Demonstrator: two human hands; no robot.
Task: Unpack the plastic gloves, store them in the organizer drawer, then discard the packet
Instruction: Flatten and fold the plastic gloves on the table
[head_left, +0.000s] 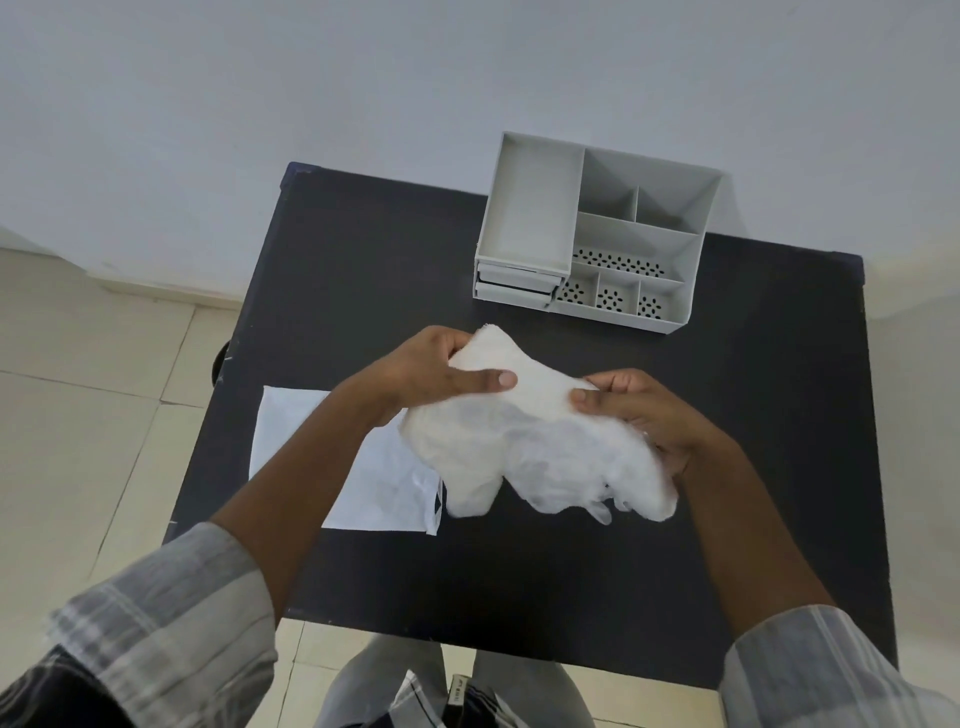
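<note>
1. The plastic gloves (524, 447) are out of their packet (374, 478), a crumpled translucent wad held over the middle of the dark tabletop (571, 597).
2. The left hand (421, 371) clasps the wad's far-left end, thumb laid across the top and fingers curled behind. The right hand (649, 415) pinches the right edge, thumb on top and fingers tucked underneath.
3. The wad's long axis runs roughly from 10 o'clock to 4 o'clock, and loose glove fingers hang off the near edge toward 6 o'clock.
4. The organizer (592, 228) stands at about 1 o'clock from the hands, against the wall at the tabletop's far edge, well apart from the gloves.
5. Its stacked drawers (514, 286) sit under the left-hand tray and face the person. They look shut or nearly so, though I cannot tell for certain.
6. The drawers lie almost straight ahead at 12 o'clock from the left hand, so that hand seems the nearer one to pull a drawer while the right keeps the wad.
7. The packet lies flat at 8 o'clock, partly under the left forearm, waiting to be discarded.
</note>
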